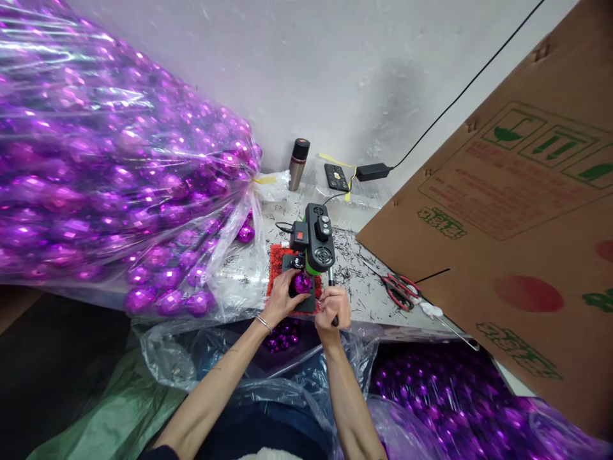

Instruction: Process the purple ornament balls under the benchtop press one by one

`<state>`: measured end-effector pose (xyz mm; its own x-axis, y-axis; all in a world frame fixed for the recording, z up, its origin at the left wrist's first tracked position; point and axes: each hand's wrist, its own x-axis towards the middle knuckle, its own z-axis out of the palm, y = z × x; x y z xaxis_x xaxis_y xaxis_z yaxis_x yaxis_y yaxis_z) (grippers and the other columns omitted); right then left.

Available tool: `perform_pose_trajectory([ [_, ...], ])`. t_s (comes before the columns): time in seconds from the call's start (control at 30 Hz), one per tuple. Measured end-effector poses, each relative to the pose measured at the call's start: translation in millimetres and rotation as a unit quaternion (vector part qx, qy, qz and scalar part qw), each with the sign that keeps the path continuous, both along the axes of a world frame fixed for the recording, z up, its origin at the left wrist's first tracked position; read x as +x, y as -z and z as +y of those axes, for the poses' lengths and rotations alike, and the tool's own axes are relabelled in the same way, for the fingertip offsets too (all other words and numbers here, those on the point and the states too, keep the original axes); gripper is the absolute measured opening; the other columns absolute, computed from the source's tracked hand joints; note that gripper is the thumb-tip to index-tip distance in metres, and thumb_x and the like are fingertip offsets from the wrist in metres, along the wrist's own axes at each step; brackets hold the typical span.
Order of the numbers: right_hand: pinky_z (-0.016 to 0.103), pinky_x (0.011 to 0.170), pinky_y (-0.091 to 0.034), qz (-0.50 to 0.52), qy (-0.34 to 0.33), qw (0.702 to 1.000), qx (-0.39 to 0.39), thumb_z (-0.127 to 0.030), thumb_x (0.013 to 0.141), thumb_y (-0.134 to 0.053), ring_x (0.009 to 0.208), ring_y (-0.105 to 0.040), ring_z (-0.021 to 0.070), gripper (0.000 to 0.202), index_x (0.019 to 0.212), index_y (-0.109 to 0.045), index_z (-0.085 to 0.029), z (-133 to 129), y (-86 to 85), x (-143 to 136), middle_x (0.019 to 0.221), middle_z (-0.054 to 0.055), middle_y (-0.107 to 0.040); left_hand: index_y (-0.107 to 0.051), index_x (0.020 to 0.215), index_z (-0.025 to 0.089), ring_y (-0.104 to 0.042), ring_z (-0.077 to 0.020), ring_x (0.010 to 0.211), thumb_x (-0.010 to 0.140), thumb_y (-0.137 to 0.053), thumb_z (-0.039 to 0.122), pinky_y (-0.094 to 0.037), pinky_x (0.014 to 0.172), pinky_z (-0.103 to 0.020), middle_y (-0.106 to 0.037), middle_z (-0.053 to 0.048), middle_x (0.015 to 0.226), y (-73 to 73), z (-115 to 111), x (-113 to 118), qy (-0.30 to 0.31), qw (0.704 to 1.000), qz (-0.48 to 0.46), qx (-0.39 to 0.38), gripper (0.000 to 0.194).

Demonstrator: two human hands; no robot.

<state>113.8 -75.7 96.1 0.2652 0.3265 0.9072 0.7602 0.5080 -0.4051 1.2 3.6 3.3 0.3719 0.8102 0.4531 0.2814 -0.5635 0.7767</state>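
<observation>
A small black and green bench drill press point(319, 237) stands on a red mat point(276, 262) on the white table. Under its head sits a shiny purple ball point(302, 282). My left hand point(283, 297) grips this ball from the left, thumb and fingers around its side. My right hand point(332, 306) is closed around the machine's lever point(334, 321), just right of the base. The contact point between machine and ball is hidden under the head.
A large clear bag of purple balls point(119, 172) fills the left. Behind stand a thermos point(297, 165) and a power adapter point(373, 172). Red-handled scissors point(401, 291) lie right, beside a tall cardboard box point(517, 211). Purple balls point(282, 335) lie in an open bag below the table edge.
</observation>
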Motion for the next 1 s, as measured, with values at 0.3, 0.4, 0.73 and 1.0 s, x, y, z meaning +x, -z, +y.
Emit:
perform_pose_trajectory([
  [0.3,0.028,0.063,-0.042,0.125,-0.011,0.989,-0.077,-0.023,0.106,-0.050,0.065,-0.057,0.0120,0.039,0.067,-0.052,-0.022,-6.3,-51.7,-4.8,0.064,-0.003,-0.054,-0.048,0.146,0.022,-0.061,-0.0346,0.139,0.096,-0.071,0.046,-0.052,0.114,-0.056,-0.061,-0.019,0.148,1.0,-51.5,-49.3,-0.032,0.997,0.007,0.063,0.059],
  [0.4,0.029,0.063,-0.042,0.117,-0.011,0.991,-0.056,-0.020,0.105,-0.049,0.065,-0.058,0.0126,0.039,0.066,-0.052,-0.022,-6.5,-40.6,-7.5,0.064,-0.003,-0.054,-0.048,0.148,0.020,-0.062,-0.0320,0.138,0.105,-0.056,0.039,-0.053,0.115,-0.053,-0.062,-0.019,0.146,-23.9,-10.8,-66.1,-0.118,0.992,0.008,0.052,0.048],
  [0.73,0.031,0.063,-0.043,0.109,0.013,0.993,-0.053,-0.021,0.105,-0.047,0.066,-0.059,0.0144,0.039,0.067,-0.051,-0.023,-7.0,-31.4,-11.3,0.064,-0.002,-0.055,-0.055,0.153,0.017,-0.068,-0.0428,0.128,0.100,-0.057,0.029,-0.052,0.110,-0.058,-0.054,-0.025,0.153,-95.9,131.7,-63.8,-0.257,0.914,0.262,-0.174,0.054],
  [1.0,0.030,0.062,-0.045,0.101,0.005,0.994,-0.047,-0.020,0.105,-0.048,0.065,-0.060,0.0143,0.037,0.068,-0.052,-0.023,-6.7,-32.7,-10.7,0.062,-0.003,-0.054,-0.064,0.135,0.018,-0.074,-0.0266,0.101,0.086,-0.077,0.062,-0.061,0.091,-0.039,-0.074,-0.011,0.116,-90.4,78.1,-88.2,-0.213,0.939,-0.105,-0.251,0.068],
])
